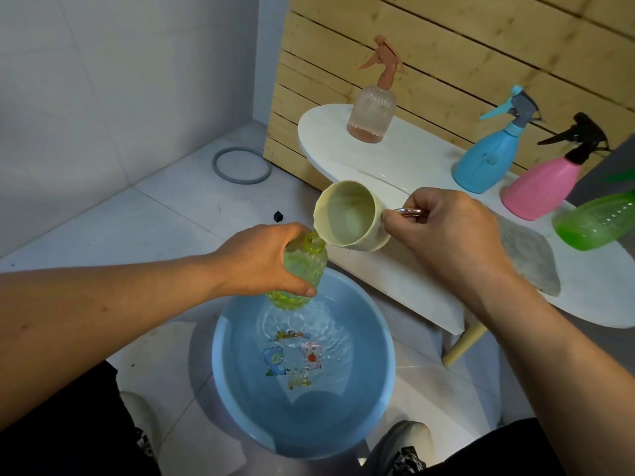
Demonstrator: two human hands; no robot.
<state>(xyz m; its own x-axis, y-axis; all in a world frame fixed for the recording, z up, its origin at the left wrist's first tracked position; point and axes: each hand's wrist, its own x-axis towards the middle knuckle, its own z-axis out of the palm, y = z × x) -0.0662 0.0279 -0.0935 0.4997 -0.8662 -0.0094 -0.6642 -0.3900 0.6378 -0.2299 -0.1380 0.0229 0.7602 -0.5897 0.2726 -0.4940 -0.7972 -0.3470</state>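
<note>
While you tilted that cup at the bottle:
left grip wrapped the bottle, right grip pinched the cup's handle.

Single head cam, wide-angle, looking forward and steeply down over the wearer's own arms. Sitting close in: left hand and right hand filling mid-frame, blue basin lying near-centre, white table running far-right, tiled wall closing far-left.
</note>
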